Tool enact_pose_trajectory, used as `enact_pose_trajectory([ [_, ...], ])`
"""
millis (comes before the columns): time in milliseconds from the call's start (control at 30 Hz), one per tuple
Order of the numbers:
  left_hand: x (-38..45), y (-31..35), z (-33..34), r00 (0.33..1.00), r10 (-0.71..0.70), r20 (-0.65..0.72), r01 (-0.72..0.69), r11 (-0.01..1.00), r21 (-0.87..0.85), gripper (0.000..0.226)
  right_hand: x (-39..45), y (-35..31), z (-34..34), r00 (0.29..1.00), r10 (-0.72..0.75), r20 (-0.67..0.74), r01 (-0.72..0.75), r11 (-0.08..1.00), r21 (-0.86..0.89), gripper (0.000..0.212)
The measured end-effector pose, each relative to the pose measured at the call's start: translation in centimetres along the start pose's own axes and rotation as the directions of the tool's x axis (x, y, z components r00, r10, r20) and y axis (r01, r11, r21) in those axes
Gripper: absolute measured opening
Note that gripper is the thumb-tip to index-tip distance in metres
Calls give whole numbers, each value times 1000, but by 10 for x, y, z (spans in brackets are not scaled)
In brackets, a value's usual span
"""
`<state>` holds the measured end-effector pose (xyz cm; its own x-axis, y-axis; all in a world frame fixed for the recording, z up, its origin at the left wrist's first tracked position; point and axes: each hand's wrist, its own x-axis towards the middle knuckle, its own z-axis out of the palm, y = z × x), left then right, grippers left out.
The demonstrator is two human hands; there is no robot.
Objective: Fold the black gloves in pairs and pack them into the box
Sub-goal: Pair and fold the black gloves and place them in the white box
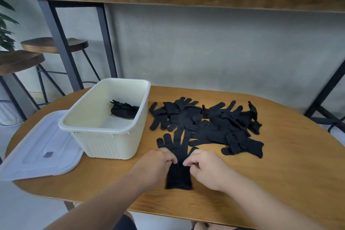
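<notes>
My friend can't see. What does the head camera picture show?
Two hands, left and right, pinch a flat black glove on a wooden table. Behind it lies a pile of black gloves. To the left, a cream box holds one folded bundle, beside a white lid.

A black glove pair (177, 157) lies flat at the table's 6 o'clock edge, fingers toward 12, cuff toward 6. A loose heap of black gloves (209, 125) sprawls just beyond it, toward 1 o'clock. The cream plastic box (104, 136) stands open at 9 o'clock, a folded glove bundle (124, 110) in its far corner.
</notes>
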<state>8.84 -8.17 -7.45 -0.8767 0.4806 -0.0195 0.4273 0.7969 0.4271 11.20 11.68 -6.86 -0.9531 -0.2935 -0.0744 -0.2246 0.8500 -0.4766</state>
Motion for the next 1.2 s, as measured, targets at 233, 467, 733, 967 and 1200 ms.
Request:
enact_pose_trajectory([
  [233,1,7,8,994,-77,78,69,993,97,19,-5,-2,13,1000,-8,6,8,1000,-22,27],
  [467,39,41,3,998,-56,-8,55,998,-18,14,-10,55,-41,894,252,-371,-247,967,62,14],
  [733,107,106,26,993,-62,99,79,982,-174,13,-23,141,-82,740,614,-274,-635,772,16,42],
  [967,133,139,46,994,-34,104,56,975,-216,16,-28,169,-85,769,588,-251,-603,797,19,13],
  [1200,140,151,42,999,34,9,-30,955,-296,36,-30,141,-117,804,533,-264,-471,842,264,22],
])
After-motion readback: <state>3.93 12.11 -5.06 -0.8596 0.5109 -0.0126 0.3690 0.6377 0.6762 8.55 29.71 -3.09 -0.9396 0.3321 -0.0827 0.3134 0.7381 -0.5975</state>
